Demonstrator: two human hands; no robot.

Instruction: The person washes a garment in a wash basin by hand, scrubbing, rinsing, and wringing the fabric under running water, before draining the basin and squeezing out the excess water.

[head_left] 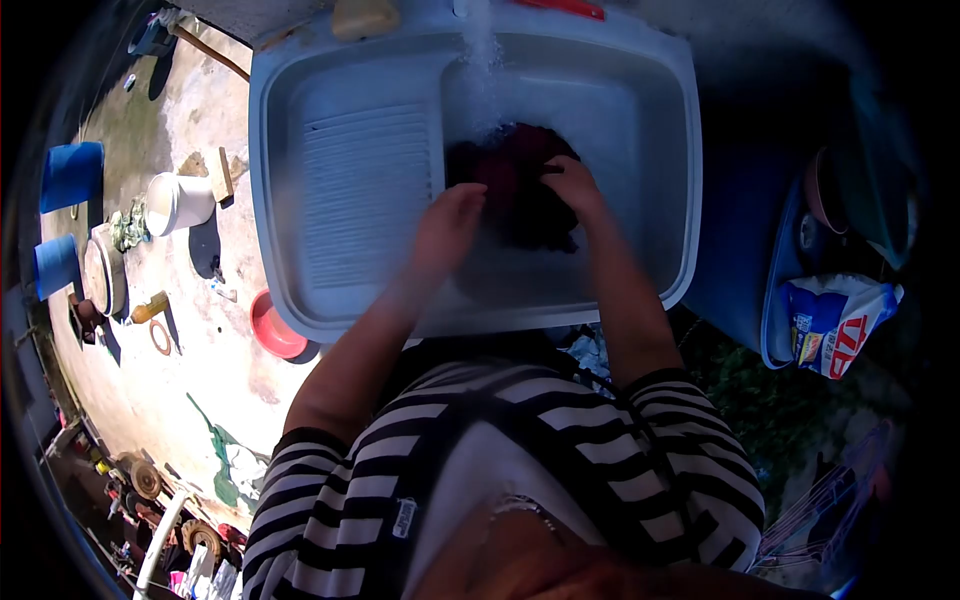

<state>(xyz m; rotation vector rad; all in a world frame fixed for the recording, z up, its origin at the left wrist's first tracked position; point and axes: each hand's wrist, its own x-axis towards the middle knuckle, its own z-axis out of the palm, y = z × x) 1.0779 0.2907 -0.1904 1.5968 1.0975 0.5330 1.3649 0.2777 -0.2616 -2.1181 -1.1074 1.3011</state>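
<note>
A dark maroon-black wet cloth [527, 190] lies bunched in the right basin of the laundry sink [690, 190], its exact kind unclear. Water [481, 60] pours from above onto its upper left part. My left hand [452, 222] is at the cloth's left edge, fingers closed on the fabric near the divider. From the right, my right hand [573, 183] grips the top of the cloth with bent fingers. Beside them, the ribbed washboard [365, 195] fills the left half of the sink.
A yellowish block [365, 18] and a red object [565, 7] rest on the back ledge. To the right stand a blue barrel [735, 240] and a detergent bag [840, 322]. A red basin [277, 327], white bucket [178, 205] and blue containers [72, 177] are on the left ground.
</note>
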